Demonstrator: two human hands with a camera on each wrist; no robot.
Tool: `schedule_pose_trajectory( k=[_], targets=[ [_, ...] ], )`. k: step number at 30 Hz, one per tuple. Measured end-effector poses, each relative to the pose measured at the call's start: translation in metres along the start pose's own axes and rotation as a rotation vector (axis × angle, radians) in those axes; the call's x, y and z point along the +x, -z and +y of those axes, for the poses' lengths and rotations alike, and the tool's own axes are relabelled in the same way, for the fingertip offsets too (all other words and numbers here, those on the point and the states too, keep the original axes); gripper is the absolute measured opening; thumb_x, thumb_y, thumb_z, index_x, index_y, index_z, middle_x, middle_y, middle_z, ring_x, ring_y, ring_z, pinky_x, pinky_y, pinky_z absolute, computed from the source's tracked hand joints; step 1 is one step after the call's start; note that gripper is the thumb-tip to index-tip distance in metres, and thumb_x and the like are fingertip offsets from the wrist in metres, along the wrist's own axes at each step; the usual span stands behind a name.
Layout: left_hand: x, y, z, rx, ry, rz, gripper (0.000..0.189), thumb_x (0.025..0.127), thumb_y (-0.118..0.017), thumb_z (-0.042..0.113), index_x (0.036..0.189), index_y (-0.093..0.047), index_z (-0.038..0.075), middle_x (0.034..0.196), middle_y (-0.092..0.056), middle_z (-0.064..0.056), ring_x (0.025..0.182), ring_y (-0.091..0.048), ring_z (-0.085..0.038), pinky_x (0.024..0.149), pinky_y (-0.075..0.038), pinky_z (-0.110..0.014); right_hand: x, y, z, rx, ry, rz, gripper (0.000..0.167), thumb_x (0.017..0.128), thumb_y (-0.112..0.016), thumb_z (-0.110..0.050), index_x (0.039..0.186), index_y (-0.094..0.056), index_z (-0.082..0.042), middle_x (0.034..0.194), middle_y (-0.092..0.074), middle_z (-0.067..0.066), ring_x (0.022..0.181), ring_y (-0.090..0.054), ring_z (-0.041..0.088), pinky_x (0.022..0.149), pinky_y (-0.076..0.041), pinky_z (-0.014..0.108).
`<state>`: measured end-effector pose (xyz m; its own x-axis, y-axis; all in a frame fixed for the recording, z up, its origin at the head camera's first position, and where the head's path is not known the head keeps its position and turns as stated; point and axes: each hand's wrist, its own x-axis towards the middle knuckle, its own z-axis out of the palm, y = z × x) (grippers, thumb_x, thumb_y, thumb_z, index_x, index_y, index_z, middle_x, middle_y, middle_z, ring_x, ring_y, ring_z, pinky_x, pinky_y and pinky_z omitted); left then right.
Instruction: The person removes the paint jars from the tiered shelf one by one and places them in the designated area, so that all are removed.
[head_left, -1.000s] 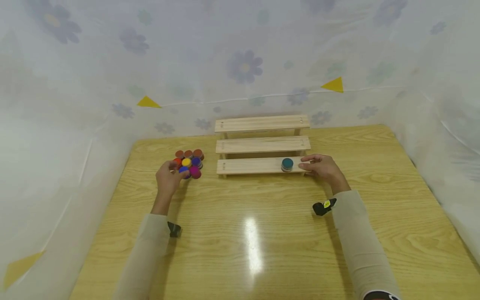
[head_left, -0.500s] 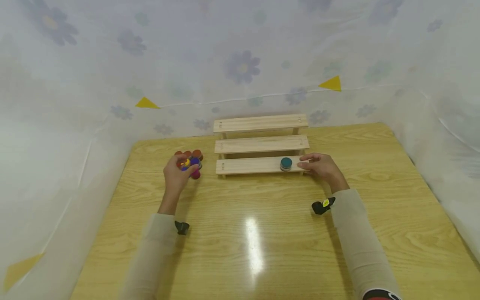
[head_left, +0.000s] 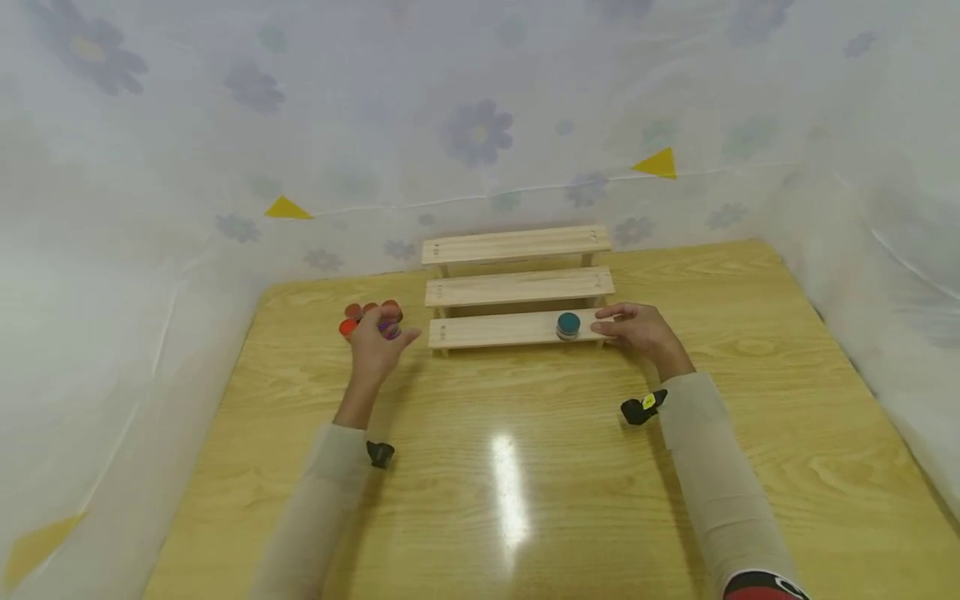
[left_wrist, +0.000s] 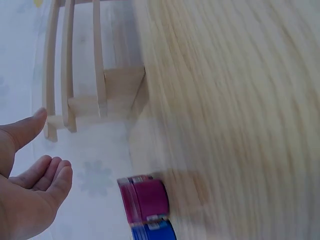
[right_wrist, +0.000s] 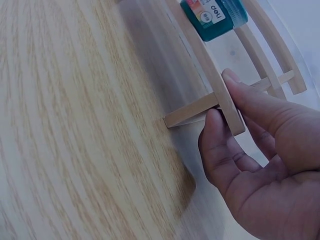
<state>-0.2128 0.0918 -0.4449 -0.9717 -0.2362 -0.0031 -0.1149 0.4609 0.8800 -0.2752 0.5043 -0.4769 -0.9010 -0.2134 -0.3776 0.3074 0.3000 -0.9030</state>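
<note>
My left hand hovers over a cluster of small paint jars at the left, hiding part of it. In the left wrist view its thumb and fingers are apart with nothing between them; a magenta paint jar and a blue paint jar stand on the table below. A red jar shows beside the hand. My right hand pinches the right end of the lowest plank of a three-step wooden rack, thumb above and fingers beneath. A teal paint jar sits on that plank near the hand.
Brownish-red lidded jars form the back row of the cluster. The wooden table carries everything, and a flowered white sheet hangs behind it and at the sides. Yellow triangles are fixed to the sheet.
My left hand has moved right and slightly away from me across the jars, its fingers spreading apart. My right hand keeps its hold on the rack, and the teal jar stays on the plank.
</note>
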Motion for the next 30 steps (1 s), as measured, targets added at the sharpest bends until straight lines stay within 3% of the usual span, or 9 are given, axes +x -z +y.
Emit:
schedule_pose_trajectory(
  k=[4, 8, 14, 20, 30],
  targets=[
    [0.0, -0.011, 0.008, -0.002, -0.055, -0.023, 0.054, 0.079, -0.078, 0.017, 0.125, -0.054, 0.0, 0.128, -0.054, -0.019, 0.122, -0.052, -0.034, 0.105, -0.047, -0.042, 0.001, 0.0, 0.0, 0.042, -0.007, -0.016, 0.054, 0.084, -0.073, -0.023, 0.128, -0.053, 0.0, 0.088, -0.062, -0.01, 0.08, -0.065, 0.007, 0.081, -0.058, 0.025],
    [-0.001, -0.027, 0.019, -0.062, -0.113, -0.034, 0.052, 0.078, -0.078, 0.014, 0.122, -0.055, -0.002, 0.124, -0.056, -0.019, 0.12, -0.051, -0.036, 0.106, -0.046, -0.043, 0.001, 0.001, 0.0, 0.043, -0.006, -0.014, 0.052, 0.084, -0.073, -0.022, 0.127, -0.054, 0.0, 0.083, -0.063, -0.012, 0.079, -0.066, 0.006, 0.08, -0.059, 0.023],
    [0.004, -0.052, 0.038, -0.1, -0.15, -0.053, 0.05, 0.075, -0.081, 0.013, 0.118, -0.059, 0.0, 0.121, -0.059, -0.014, 0.115, -0.054, -0.032, 0.104, -0.048, -0.042, -0.001, 0.003, -0.001, 0.054, -0.022, -0.021, 0.052, 0.086, -0.071, -0.021, 0.129, -0.052, 0.0, 0.083, -0.063, -0.011, 0.078, -0.065, 0.006, 0.082, -0.058, 0.024],
    [0.004, -0.072, 0.05, -0.09, -0.148, -0.102, 0.05, 0.077, -0.079, 0.014, 0.12, -0.057, 0.002, 0.121, -0.058, -0.012, 0.115, -0.055, -0.026, 0.1, -0.051, -0.035, -0.003, 0.001, -0.002, 0.055, -0.022, -0.023, 0.055, 0.085, -0.072, -0.022, 0.131, -0.051, 0.0, 0.084, -0.063, -0.011, 0.078, -0.065, 0.005, 0.083, -0.058, 0.025],
    [-0.003, -0.103, 0.062, -0.046, -0.099, -0.174, 0.049, 0.078, -0.079, 0.019, 0.121, -0.058, 0.009, 0.123, -0.06, -0.005, 0.119, -0.056, -0.023, 0.098, -0.052, -0.035, 0.0, 0.0, 0.001, 0.035, -0.016, -0.001, 0.049, 0.084, -0.073, -0.023, 0.125, -0.056, -0.001, 0.085, -0.063, -0.01, 0.079, -0.065, 0.007, 0.083, -0.059, 0.027]
  ],
)
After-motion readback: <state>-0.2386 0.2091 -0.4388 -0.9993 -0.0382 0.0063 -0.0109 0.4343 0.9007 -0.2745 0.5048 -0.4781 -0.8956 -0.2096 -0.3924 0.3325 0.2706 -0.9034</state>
